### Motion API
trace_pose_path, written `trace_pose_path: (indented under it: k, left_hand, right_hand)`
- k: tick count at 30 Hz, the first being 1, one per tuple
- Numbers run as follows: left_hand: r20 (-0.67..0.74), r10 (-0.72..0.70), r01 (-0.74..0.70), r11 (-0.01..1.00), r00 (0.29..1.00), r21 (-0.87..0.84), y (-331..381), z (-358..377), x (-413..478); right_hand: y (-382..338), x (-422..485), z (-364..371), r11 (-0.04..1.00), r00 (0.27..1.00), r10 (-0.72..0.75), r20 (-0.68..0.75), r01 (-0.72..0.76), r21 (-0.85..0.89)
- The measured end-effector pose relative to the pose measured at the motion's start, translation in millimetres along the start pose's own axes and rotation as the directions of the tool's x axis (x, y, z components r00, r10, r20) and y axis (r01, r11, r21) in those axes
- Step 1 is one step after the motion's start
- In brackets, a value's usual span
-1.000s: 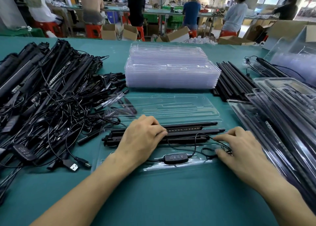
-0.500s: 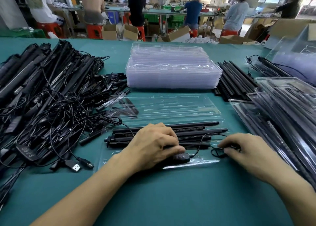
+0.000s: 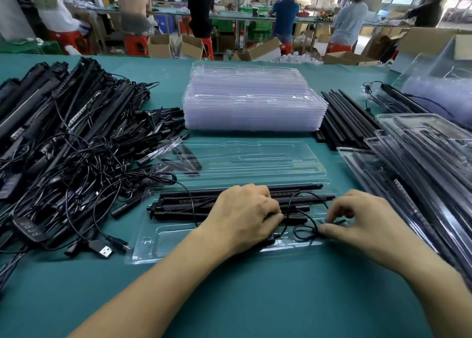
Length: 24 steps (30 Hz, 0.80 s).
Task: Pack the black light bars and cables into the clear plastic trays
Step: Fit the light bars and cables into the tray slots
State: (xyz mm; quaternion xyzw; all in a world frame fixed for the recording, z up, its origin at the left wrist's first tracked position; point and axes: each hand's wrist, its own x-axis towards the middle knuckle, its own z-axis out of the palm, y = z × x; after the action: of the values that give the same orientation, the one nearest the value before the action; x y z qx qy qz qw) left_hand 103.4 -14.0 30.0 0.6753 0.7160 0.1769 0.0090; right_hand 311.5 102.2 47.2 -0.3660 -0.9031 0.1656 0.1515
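table (image 3: 255,299): teal top, everything sits on it
loose pile (image 3: 63,146): black bars and tangled leads, fills the left side
filled trays (image 3: 421,164): overlapping stack along the right edge
empty tray stack (image 3: 255,102): centre back, spare black bars (image 3: 344,118) lying just beside it on the right
open tray (image 3: 158,240): clear, flat in front of the person, its other half (image 3: 255,159) lying flat behind it
light bars (image 3: 184,205): several, seated lengthwise in the tray's rear part, right ends running past the left hand's fingers
left hand (image 3: 242,215): knuckles up on the middle of the bars, fingers curled down over their near edge; tips hidden, can't tell if they grip anything
right hand (image 3: 357,222): at the tray's right end, near side of the bars, thumb (image 3: 329,231) and forefinger closed narrow, pinching the cable
cable (image 3: 304,233): thin black loops between the two hands, in the tray's front pocket and arching up over the bars; one end goes under the left hand
USB plug (image 3: 104,251): on the table, just left of the tray's near corner
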Motion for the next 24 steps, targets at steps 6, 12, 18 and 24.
trace_pose_path:
  k: [6,12,18,24]
  left_hand:
    - [-0.016,-0.008,0.009,0.995,1.000,0.095,11.6,-2.5,-0.6]
    - [-0.118,-0.200,0.214,0.970,0.973,0.115,33.2,11.0,5.5]
    - [-0.094,-0.255,0.247,0.965,0.962,-0.086,31.2,15.6,11.4]
    - [-0.054,-0.182,0.175,0.978,0.982,-0.110,27.2,20.4,14.8]
  right_hand:
    - [3.8,-8.3,-13.0,0.993,0.990,0.089,0.111,-0.097,0.072]
    - [-3.9,-7.3,-4.6,0.987,0.999,0.027,0.046,-0.034,0.158]
    - [-0.7,-11.0,1.1,0.946,1.000,-0.008,0.009,0.005,0.323]
    - [9.6,-6.6,-3.5,0.931,0.995,0.093,-0.040,-0.073,0.356]
